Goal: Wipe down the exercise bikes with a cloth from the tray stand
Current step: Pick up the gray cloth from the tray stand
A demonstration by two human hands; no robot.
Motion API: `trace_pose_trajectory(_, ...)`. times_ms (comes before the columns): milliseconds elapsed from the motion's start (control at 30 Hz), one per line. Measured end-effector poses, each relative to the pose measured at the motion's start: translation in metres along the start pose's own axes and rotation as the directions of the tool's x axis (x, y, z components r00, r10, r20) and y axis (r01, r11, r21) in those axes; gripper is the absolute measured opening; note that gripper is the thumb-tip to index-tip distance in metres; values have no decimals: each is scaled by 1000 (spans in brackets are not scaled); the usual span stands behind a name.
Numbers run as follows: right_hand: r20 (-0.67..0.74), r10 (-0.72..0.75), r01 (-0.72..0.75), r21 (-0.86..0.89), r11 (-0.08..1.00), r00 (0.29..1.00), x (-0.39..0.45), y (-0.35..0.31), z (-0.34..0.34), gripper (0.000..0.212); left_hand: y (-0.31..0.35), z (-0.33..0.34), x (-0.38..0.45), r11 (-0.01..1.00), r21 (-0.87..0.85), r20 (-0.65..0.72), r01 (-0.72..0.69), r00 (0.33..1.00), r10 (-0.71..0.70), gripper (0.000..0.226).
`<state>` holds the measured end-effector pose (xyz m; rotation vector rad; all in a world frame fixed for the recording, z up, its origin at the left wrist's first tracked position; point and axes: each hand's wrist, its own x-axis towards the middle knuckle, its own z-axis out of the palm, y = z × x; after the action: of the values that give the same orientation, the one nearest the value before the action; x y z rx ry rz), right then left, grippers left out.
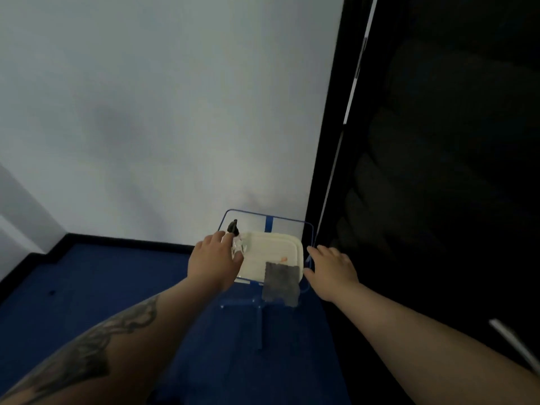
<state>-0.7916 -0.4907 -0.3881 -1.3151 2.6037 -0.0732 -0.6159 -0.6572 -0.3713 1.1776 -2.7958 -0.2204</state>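
Beside the cream tray (271,244), the left hand (214,260) grips a spray bottle (235,239), the right hand (330,268) hovers open; fetching supplies, the grey cloth (282,283) seems next

Dim, soft, blurred; edges warped.
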Motion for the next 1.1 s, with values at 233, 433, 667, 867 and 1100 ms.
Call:
trace_pose_trajectory(233, 150, 28, -35, 48, 998, 988, 69, 10, 68, 55, -3, 90, 57, 1000, -22, 187, -15, 982, 19, 49)
trace_pose_trajectory(433, 231, 66, -93, 105, 990, 971, 113, 14, 137, 55, -8, 172, 89, 999, -44, 327, -25, 944, 38, 48)
trace_pose_trajectory(667, 299, 52, -81, 85, 993, 953, 143, 22, 206, 48, -21, 243, 94, 997, -82, 372, -4, 928, 35, 44)
trace_pose_trajectory(867, 231, 73, -109, 147, 983, 970, 139, 17, 233, 21, -42, 268, 81, 996, -87, 387, 12, 922, 22, 49)
trace_pose_trajectory(1100, 135, 85, -101, 119, 988, 987, 141, 16, 214, 23, -44, 260, 82, 994, -106, 404, -1, 914, 44, 47)
